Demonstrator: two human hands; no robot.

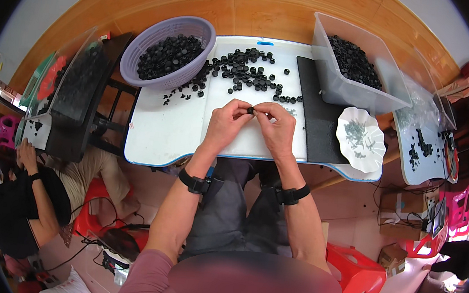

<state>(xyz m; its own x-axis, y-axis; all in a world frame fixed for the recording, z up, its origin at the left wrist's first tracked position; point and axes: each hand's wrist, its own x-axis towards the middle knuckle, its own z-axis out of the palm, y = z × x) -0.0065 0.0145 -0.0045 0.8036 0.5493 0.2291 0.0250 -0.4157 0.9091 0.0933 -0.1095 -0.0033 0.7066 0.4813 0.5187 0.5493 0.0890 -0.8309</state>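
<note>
Looks like a small assembly workshop, judging by the white worktop (160, 128) strewn with small black parts (260, 82), the purple basket (131, 59) and translucent bin (358, 96) holding more, the red plastic stools (363, 280) and a co-worker (24, 208) at a dark worktop (113, 58) on the left.

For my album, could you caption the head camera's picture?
Left hand and right hand pinch a black piece over a white table; loose pieces beyond.
</note>
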